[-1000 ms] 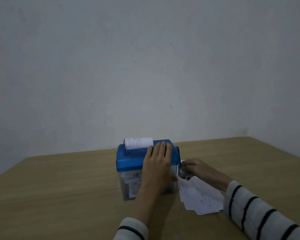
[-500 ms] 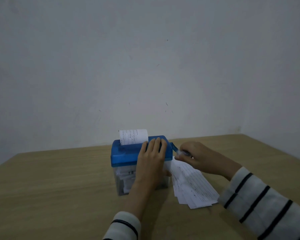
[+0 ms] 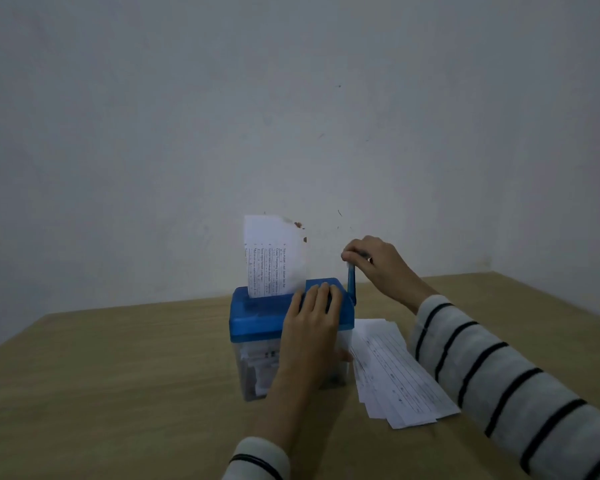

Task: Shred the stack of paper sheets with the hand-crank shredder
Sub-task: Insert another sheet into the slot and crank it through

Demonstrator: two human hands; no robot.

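A small shredder with a blue lid (image 3: 257, 317) and a clear bin (image 3: 257, 372) holding white strips stands mid-table. A printed sheet (image 3: 274, 258) stands upright in its slot. My left hand (image 3: 312, 327) lies over the lid's right part with straight fingers, pressing on it. My right hand (image 3: 371, 261) grips the knob of the blue crank (image 3: 351, 285), which points straight up at the shredder's right side. The stack of paper sheets (image 3: 399, 372) lies fanned on the table right of the shredder, under my right forearm.
The wooden table (image 3: 118, 393) runs to a pale wall (image 3: 291, 116) behind the shredder. Its right edge slants off at the far right. My striped sleeves reach in from the bottom and the right.
My right hand has swung the crank from low at the shredder's side up to vertical. The sheet in the slot now stands taller than before. My left hand stays on the lid.
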